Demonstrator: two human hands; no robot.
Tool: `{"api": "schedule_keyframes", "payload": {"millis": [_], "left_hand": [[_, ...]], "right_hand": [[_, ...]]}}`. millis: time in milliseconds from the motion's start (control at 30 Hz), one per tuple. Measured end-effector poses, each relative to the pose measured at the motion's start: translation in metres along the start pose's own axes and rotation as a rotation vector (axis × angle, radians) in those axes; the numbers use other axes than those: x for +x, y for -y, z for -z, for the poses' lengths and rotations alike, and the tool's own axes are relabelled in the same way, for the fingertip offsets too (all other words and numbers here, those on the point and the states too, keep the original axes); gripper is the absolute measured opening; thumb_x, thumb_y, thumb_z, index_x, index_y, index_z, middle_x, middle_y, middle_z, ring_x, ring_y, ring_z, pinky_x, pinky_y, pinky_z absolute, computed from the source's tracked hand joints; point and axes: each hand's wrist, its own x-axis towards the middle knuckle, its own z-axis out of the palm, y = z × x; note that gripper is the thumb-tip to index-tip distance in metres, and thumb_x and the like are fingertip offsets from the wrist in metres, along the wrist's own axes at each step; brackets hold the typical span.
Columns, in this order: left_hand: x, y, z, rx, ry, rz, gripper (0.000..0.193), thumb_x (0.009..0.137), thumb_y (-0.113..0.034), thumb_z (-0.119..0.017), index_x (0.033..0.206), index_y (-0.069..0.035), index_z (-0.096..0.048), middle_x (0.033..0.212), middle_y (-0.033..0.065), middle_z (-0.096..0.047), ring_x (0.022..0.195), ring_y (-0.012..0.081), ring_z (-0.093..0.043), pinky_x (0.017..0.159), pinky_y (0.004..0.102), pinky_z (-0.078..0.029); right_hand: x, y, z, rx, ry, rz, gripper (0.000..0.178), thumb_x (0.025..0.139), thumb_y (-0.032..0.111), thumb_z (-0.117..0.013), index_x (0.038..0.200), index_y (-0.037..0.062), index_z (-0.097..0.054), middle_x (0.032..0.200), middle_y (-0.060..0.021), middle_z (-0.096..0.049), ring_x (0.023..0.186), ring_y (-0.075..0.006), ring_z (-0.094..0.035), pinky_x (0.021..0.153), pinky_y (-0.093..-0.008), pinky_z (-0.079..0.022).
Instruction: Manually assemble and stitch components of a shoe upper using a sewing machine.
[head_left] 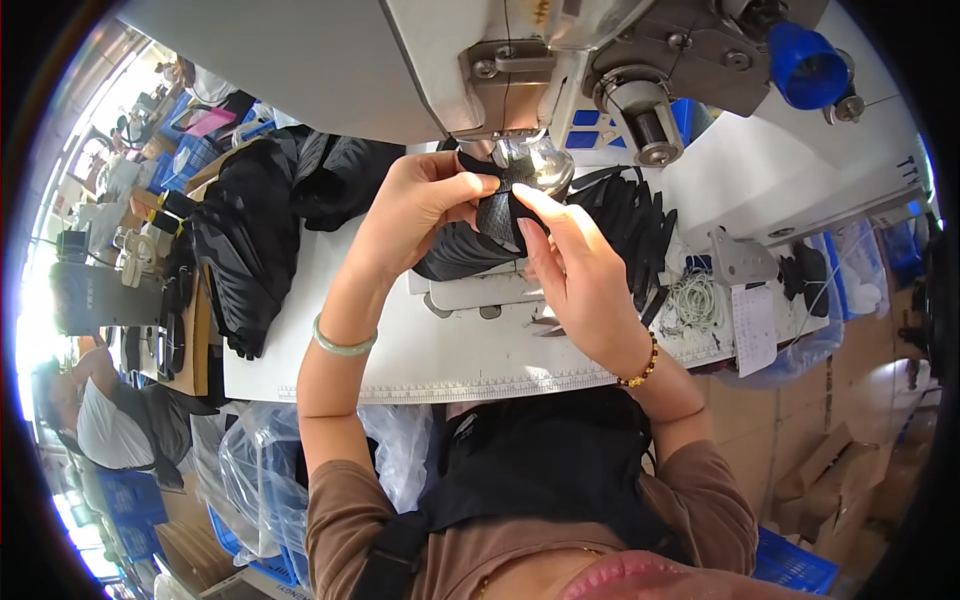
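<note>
Under the needle area of a white sewing machine (300, 60), I hold a black fabric piece (497, 222) with a grey patterned patch. My left hand (420, 210) pinches its upper left edge between thumb and fingers, close to the presser foot. From the right, my right hand (580, 265) grips the same piece, its thumb and fingertips at the fabric's right edge. More black fabric hangs below and behind my hands, partly hidden. A small pair of thread snips (547, 326) lies on the white table (400, 355) beside my right hand.
Black patterned fabric pieces (250, 230) are heaped at the left. Black strips (630, 225) lie right of the needle, near tangled pale cord (697, 303) and a paper slip (753, 330). A measuring tape (520, 384) lines the front edge. Another person (115, 430) sits far left.
</note>
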Motion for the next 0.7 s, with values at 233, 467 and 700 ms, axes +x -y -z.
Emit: {"api": "schedule_keyframes", "payload": {"millis": [233, 467, 700], "left_hand": [[0.008, -0.004, 0.002, -0.01, 0.041, 0.03, 0.015, 0.081, -0.004, -0.062, 0.091, 0.008, -0.062, 0.082, 0.0085, -0.063, 0.067, 0.01, -0.059, 0.058, 0.0207, -0.05], [0.01, -0.007, 0.005, -0.003, 0.046, 0.033, 0.014, 0.08, -0.001, -0.062, 0.091, 0.007, -0.062, 0.083, 0.0079, -0.063, 0.067, 0.0099, -0.059, 0.056, 0.0203, -0.05], [0.009, -0.007, 0.003, -0.016, 0.06, 0.001, 0.012, 0.079, 0.0, -0.063, 0.089, 0.006, -0.062, 0.079, 0.0076, -0.062, 0.065, 0.0104, -0.059, 0.054, 0.0213, -0.051]], "right_hand": [[0.003, -0.005, -0.002, -0.019, -0.025, 0.008, 0.031, 0.088, 0.01, -0.057, 0.118, 0.0057, -0.052, 0.084, -0.0157, -0.054, 0.067, -0.0319, -0.057, 0.059, -0.0357, -0.048], [0.005, -0.006, -0.005, -0.021, -0.05, 0.035, 0.031, 0.087, 0.009, -0.057, 0.118, 0.0062, -0.052, 0.084, -0.0155, -0.054, 0.064, -0.0314, -0.057, 0.058, -0.0355, -0.047], [0.003, -0.008, -0.003, 0.464, -0.027, -0.288, 0.025, 0.088, 0.007, -0.059, 0.109, 0.0031, -0.048, 0.078, -0.0059, -0.056, 0.057, -0.0058, -0.053, 0.049, -0.0218, -0.044]]}}
